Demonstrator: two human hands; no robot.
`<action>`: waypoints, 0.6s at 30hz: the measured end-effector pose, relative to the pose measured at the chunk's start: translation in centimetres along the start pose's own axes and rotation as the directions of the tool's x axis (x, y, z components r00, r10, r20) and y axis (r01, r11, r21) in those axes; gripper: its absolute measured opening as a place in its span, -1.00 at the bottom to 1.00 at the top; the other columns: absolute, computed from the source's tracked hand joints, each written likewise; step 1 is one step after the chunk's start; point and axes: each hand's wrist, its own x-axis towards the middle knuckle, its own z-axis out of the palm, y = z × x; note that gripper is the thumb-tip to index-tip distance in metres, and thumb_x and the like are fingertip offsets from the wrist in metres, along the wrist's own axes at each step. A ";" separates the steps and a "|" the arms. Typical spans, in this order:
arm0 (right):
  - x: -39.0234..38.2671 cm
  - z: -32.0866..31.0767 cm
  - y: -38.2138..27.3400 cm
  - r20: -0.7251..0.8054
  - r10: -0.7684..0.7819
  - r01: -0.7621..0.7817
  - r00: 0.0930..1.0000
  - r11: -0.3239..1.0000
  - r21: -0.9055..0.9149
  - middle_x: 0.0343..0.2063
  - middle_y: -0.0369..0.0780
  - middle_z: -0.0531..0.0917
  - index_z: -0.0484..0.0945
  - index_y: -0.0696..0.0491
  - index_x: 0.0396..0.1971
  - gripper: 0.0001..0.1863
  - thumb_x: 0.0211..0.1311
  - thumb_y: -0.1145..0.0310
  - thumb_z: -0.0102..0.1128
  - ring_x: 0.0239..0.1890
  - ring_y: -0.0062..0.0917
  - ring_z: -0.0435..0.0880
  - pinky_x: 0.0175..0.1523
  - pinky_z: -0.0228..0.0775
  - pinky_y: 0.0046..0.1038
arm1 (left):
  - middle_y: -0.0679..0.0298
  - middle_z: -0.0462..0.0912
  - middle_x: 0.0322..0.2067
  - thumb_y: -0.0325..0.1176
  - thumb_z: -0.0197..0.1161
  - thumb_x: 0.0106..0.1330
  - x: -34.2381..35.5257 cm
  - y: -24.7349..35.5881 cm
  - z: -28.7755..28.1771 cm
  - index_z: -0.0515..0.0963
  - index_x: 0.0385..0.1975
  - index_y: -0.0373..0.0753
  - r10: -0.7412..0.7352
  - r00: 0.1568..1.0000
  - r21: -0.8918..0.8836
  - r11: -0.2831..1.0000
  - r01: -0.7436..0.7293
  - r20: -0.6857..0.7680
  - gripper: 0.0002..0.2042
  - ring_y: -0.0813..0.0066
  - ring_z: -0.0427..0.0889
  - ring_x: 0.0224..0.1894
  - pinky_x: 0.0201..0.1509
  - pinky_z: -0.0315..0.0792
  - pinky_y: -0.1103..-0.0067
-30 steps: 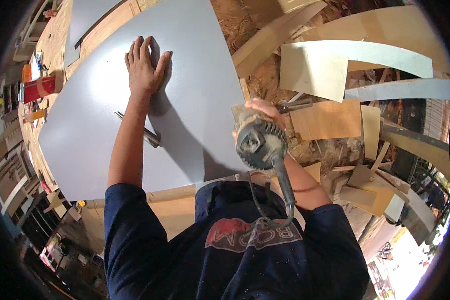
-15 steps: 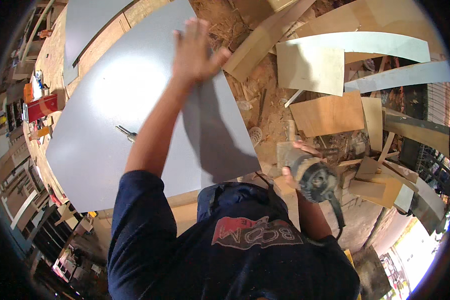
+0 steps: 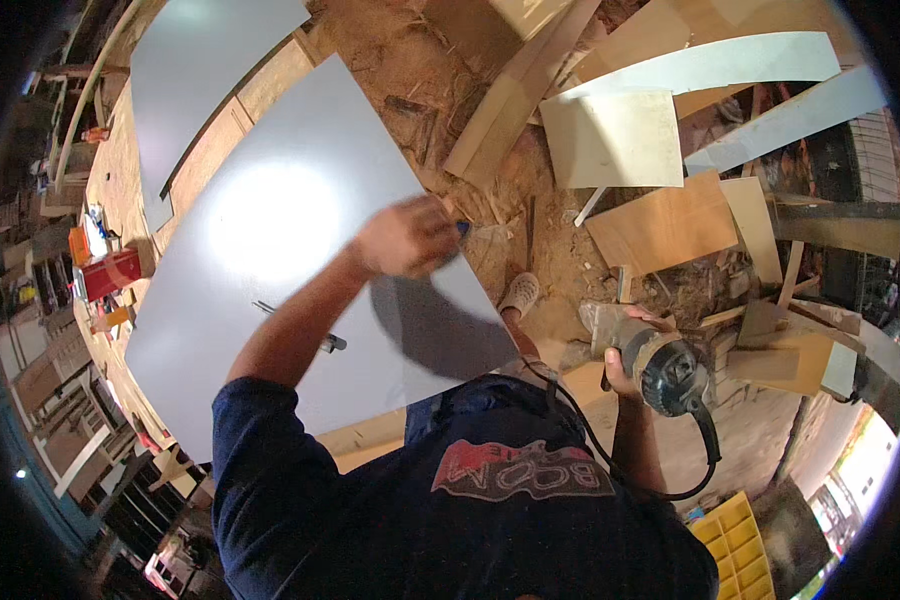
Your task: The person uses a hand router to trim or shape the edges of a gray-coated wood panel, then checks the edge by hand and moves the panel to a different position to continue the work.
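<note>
Grey panel (image 3: 195, 330) near corded power tool (image 3: 667, 372)

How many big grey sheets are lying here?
2. The near sheet lies in front of the person, under the left hand; the far sheet is at the upper left. More may be hidden underneath.

The right hand (image 3: 621, 371) grips 1 corded power tool (image 3: 668, 370).
</note>
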 end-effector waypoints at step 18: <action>-1.1 -0.8 -1.0 -0.104 0.022 -0.031 0.994 0.995 -0.091 0.16 -0.11 0.60 0.36 0.13 0.29 -0.24 0.28 0.03 0.52 0.27 -0.30 0.62 0.44 0.44 -0.17 | 0.12 0.74 0.18 -0.45 0.26 0.26 -2.3 -19.3 -10.9 0.73 0.05 -0.15 -0.268 0.957 0.664 0.696 0.273 -0.113 -0.65 0.05 0.62 0.35 0.48 0.53 0.22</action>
